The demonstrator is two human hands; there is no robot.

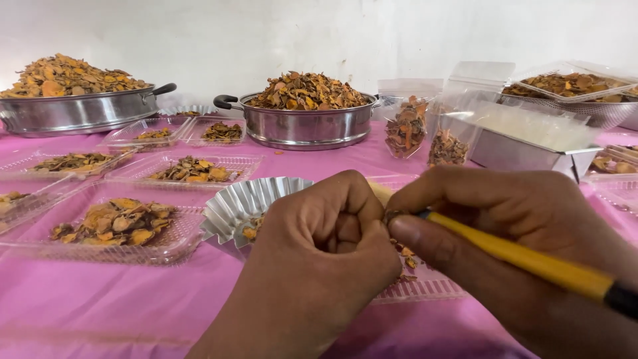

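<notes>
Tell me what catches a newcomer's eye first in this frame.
Two hands fill the near foreground: the left hand is curled into a fist, and the right hand holds a yellow tool whose tip meets the left fingers. Behind them, on a pink cloth, a steel pot heaped with orange-brown dried slices stands at centre, with clear trays of the same slices to the left.
</notes>
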